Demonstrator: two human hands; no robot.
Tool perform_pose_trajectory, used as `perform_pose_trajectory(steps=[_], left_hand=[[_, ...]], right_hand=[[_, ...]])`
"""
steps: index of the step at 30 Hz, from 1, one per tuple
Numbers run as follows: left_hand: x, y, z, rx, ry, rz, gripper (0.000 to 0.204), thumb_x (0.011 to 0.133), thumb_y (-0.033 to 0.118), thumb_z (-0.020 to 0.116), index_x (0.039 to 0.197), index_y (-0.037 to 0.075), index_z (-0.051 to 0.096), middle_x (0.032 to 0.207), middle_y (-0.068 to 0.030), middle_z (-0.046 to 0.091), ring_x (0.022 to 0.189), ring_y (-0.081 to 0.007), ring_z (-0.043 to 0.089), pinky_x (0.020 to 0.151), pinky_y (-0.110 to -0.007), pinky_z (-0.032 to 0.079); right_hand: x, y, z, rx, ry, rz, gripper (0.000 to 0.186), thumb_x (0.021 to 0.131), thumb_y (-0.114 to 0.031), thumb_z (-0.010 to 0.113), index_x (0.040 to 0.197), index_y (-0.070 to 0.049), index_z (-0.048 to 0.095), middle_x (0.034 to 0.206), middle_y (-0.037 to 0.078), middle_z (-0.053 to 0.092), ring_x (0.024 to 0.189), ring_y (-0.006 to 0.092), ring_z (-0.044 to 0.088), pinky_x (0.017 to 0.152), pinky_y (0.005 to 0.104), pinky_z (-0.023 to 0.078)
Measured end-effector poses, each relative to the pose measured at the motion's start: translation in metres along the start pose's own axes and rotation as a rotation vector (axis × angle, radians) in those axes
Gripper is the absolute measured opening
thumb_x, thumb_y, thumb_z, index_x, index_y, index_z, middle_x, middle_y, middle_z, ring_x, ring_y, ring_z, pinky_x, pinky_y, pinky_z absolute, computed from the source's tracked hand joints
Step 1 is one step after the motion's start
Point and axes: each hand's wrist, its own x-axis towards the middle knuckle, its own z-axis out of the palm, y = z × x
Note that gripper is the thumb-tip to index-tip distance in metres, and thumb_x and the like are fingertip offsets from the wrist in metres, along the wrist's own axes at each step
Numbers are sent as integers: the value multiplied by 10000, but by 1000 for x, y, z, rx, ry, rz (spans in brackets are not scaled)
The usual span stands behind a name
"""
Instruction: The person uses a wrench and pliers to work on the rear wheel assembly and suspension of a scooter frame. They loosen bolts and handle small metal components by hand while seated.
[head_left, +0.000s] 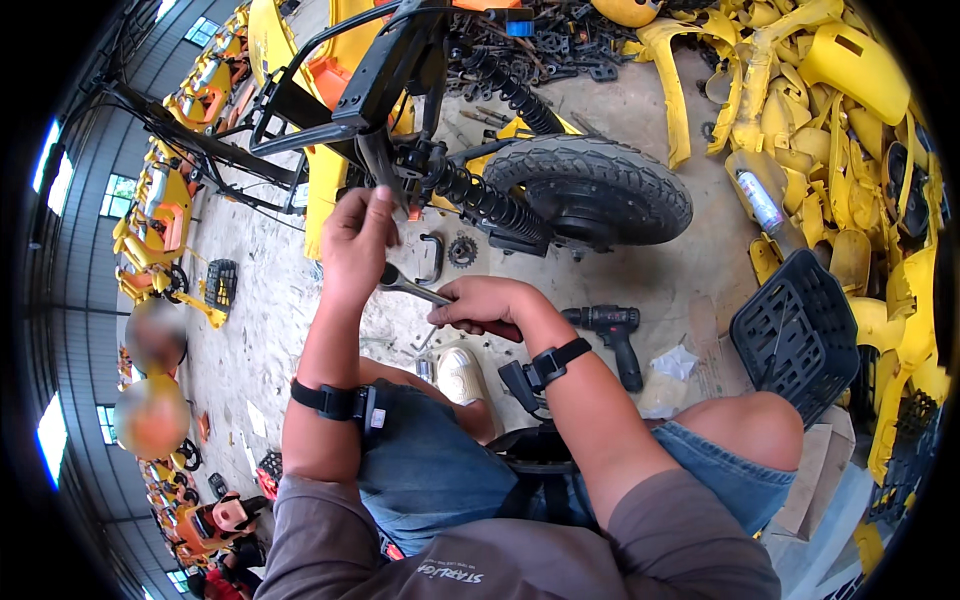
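In front of me a black scooter frame [385, 100] lies tilted, with its rear wheel [590, 190] and coil-spring shock absorber [490, 208] toward the right. My left hand [358, 238] is closed with curled fingers at the dark frame tube beside the shock's mount; what its fingers grip is hidden. Lower and to the right, my right hand [485, 304] wraps round the handle of a metal wrench [415, 287]. The wrench's dark head points up-left, close to my left wrist.
On the concrete floor lie a black cordless drill [612, 330], a toothed sprocket [462, 251] and a C-shaped metal piece [430, 257]. A black plastic basket [795, 325] and a pile of yellow body panels [790, 110] are at the right. Yellow scooters [165, 215] line the left.
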Motion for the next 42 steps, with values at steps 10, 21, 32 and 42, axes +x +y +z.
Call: perform_pose_trajectory(steps=[10, 21, 32, 42], left_hand=[[-26, 20, -15, 139, 123, 138, 209, 1020, 190, 569, 976, -9, 620, 747, -17, 616, 666, -65, 546, 619, -219, 420], [-21, -5, -44, 114, 96, 24, 176, 997, 154, 601, 941, -12, 618, 699, 1, 581, 621, -68, 543, 580, -227, 437], [-5, -35, -39, 87, 33, -45, 193, 998, 188, 607, 948, 2, 621, 707, 0, 586, 611, -63, 528, 561, -229, 441], [5, -38, -38, 59, 27, -17, 202, 1007, 185, 587, 935, 0, 623, 708, -12, 599, 601, -71, 536, 563, -227, 437]], right_hand=[[11, 63, 26, 607, 81, -25, 269, 947, -226, 603, 1155, -55, 587, 833, 32, 600, 603, 86, 553, 499, 239, 475], [29, -1, 30, 451, 613, -30, 206, 949, -226, 569, 900, -30, 531, 695, 58, 557, 551, 183, 574, 475, 354, 490], [36, -36, 47, 527, 969, -462, 156, 970, -190, 518, 946, -39, 489, 632, 38, 517, 467, 149, 525, 423, 325, 445], [27, -52, 48, 701, 634, -44, 176, 874, -128, 553, 749, -6, 575, 663, 81, 566, 537, 206, 564, 467, 373, 467]])
